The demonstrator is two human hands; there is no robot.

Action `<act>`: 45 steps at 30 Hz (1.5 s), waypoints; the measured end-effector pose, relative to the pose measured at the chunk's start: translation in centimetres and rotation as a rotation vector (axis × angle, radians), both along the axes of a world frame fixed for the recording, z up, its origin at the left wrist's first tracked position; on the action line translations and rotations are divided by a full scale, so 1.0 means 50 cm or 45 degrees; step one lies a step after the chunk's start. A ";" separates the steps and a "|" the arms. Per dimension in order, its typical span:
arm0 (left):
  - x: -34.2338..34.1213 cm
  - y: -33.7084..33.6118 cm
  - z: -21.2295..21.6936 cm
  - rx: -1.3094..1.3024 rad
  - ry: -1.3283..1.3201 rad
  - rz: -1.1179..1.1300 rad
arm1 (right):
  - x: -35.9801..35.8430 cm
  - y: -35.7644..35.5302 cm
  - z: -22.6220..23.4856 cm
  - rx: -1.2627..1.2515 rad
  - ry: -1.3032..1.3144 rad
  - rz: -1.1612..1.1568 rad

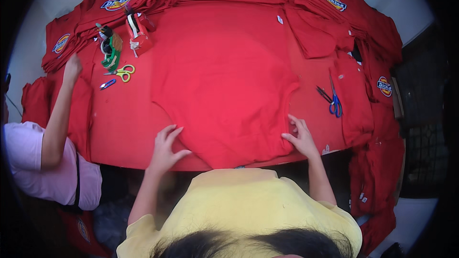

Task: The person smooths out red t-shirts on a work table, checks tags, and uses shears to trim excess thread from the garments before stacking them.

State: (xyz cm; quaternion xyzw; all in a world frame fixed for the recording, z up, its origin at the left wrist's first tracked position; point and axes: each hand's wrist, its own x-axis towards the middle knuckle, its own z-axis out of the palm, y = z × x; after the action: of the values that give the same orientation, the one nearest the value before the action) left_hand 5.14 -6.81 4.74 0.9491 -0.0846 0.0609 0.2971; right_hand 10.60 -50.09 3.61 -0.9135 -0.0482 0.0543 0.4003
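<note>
Red shirt point(227, 76) is lying flat, left hand point(164, 153) and right hand point(302, 138) wide at its edges, so you're wanting even smoothing.

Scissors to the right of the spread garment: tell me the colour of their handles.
Blue handles, seen best in the head view, the only one here.

left grip point(165, 150): spread | right grip point(302, 138): spread | red garment point(224, 76): flat between them

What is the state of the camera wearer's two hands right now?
Left hand: open, at the left edge of the red garment.
Right hand: open, at the garment's right edge.
</note>
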 end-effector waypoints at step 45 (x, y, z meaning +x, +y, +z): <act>0.227 0.031 -0.060 0.264 0.273 -0.036 | 0.286 0.105 0.216 2.070 0.129 0.162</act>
State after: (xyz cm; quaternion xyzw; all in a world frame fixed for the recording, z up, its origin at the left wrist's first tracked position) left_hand 16.48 -5.24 1.73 0.9745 -0.0715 -0.0540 0.2056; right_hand 24.92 -44.83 14.42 -0.3296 -0.1062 0.0662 0.9358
